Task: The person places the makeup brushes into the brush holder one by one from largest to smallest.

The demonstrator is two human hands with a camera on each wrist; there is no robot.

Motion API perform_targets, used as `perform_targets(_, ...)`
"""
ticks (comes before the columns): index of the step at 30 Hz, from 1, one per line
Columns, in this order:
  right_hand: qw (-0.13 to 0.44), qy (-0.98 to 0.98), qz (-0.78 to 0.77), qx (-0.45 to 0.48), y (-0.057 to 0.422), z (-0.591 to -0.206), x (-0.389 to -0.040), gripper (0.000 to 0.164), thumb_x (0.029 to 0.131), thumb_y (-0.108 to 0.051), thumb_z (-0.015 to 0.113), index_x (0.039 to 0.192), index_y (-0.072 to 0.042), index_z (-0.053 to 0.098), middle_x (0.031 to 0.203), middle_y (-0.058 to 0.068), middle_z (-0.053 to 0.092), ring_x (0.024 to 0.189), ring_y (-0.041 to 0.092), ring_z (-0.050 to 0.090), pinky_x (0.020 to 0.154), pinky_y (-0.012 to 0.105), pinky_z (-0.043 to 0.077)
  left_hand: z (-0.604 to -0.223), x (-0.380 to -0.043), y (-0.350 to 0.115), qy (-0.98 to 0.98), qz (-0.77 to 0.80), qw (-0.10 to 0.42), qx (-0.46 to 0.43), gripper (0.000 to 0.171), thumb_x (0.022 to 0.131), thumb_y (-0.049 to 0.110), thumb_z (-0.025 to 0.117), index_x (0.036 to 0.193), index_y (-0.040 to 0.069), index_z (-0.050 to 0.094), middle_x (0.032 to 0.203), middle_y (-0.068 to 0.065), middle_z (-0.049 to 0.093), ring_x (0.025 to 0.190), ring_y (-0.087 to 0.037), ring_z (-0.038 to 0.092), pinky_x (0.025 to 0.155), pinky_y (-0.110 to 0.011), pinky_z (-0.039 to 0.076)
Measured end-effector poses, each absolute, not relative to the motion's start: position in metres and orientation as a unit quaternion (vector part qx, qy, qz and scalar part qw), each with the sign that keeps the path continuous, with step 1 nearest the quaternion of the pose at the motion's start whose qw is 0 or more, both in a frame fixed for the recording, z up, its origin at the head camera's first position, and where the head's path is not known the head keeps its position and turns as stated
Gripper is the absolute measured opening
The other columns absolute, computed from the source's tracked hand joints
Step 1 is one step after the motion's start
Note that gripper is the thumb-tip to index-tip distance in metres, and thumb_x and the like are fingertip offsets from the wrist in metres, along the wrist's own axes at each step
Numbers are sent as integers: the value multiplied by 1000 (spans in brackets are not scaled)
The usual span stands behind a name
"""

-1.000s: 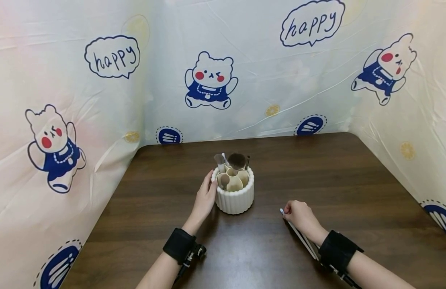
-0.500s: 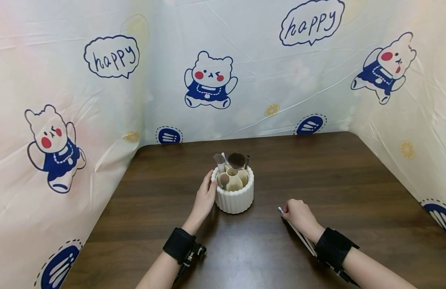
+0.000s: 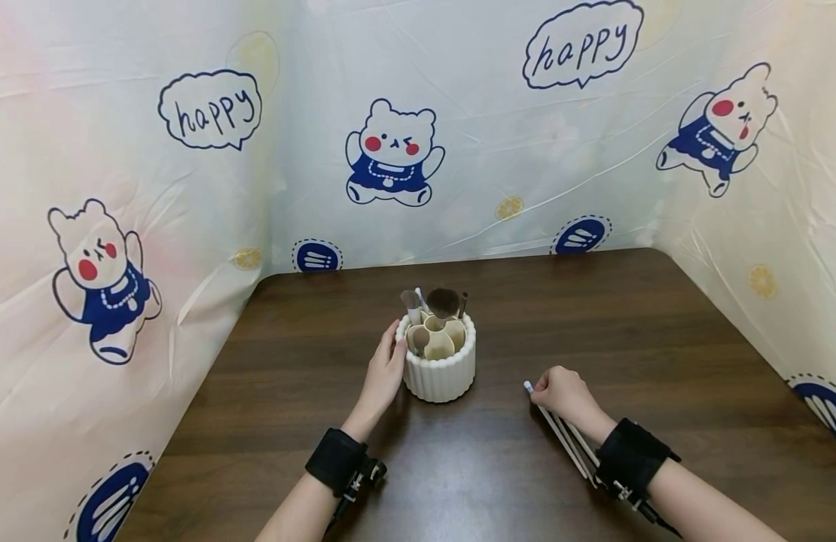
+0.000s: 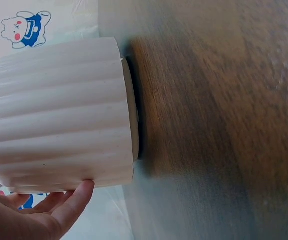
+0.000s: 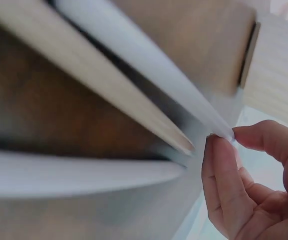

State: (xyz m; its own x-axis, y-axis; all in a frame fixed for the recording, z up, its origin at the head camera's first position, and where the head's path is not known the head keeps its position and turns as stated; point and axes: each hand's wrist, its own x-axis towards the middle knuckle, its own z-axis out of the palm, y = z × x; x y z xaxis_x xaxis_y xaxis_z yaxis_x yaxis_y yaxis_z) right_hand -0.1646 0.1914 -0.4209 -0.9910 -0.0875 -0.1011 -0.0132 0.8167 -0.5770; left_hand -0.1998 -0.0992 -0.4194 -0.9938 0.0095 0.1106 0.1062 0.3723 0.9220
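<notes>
My left hand (image 3: 382, 373) rests against the left side of a white ribbed brush holder (image 3: 440, 380), its fingers spread along the wall. The holder stands upright on the table, with makeup brushes (image 3: 443, 302) in its cream compartments. To the right, my right hand (image 3: 567, 397) pinches a slim white stick (image 5: 158, 70) near its narrow end, between thumb and fingertips. A pale bluish tip shows beyond the fingers in the head view. Next to it lie a beige stick (image 5: 94, 75) and another white stick (image 5: 74, 175). The sticks' far ends are hidden by the right wrist band.
A dark brown wooden table (image 3: 309, 324) spreads under everything. Pale curtains (image 3: 472, 150) printed with bears surround its back and both sides. Each wrist wears a black band (image 3: 337, 461) with a small camera.
My right hand has moved slightly up and forward, bringing the white stick's tip with it. More of the sticks shows below it now. The left hand and holder have stayed put.
</notes>
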Motion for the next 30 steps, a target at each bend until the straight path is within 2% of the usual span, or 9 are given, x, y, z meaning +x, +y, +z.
perform_targets(4, 63, 948, -312, -25, 194, -413, -169, 12, 78, -7, 62, 66, -5, 64, 61, -1, 57, 54, 11, 44, 53, 23, 34, -419, -199, -99, -827, -559, 43, -34, 50, 104, 26, 37, 150, 11, 29, 153, -15, 35, 139, -30, 37, 113, -48, 34)
perform_targets(9, 53, 945, -322, -27, 197, -397, -177, 10, 79, -6, 59, 73, -3, 67, 68, 4, 62, 56, 12, 45, 54, 23, 35, -419, -199, -99, -828, -558, 44, -36, 50, 103, 26, 37, 150, 11, 29, 152, -16, 36, 139, -31, 38, 113, -48, 34)
perform_targets(16, -1, 946, -321, -39, 200, -364, -195, 15, 80, -8, 59, 83, 2, 70, 77, 12, 69, 63, 14, 55, 59, 24, 41, -420, -199, -100, -831, -553, 40, -33, 50, 104, 28, 36, 150, 13, 28, 153, -15, 35, 139, -31, 37, 113, -49, 34)
perform_targets(21, -38, 941, -334, -40, 199, -339, -208, 16, 83, -9, 61, 87, 4, 70, 79, 15, 70, 66, 17, 59, 58, 24, 43, -420, -199, -101, -831, -554, 42, -34, 50, 104, 28, 36, 150, 12, 29, 153, -15, 36, 139, -31, 38, 113, -49, 34)
perform_targets(30, -136, 918, -372, -36, 187, -308, -226, 19, 86, -12, 60, 92, 4, 68, 86, 19, 70, 72, 23, 59, 61, 23, 43, -419, -198, -99, -829, -557, 45, -30, 50, 103, 26, 37, 150, 11, 30, 151, -16, 38, 138, -31, 39, 113, -49, 34)
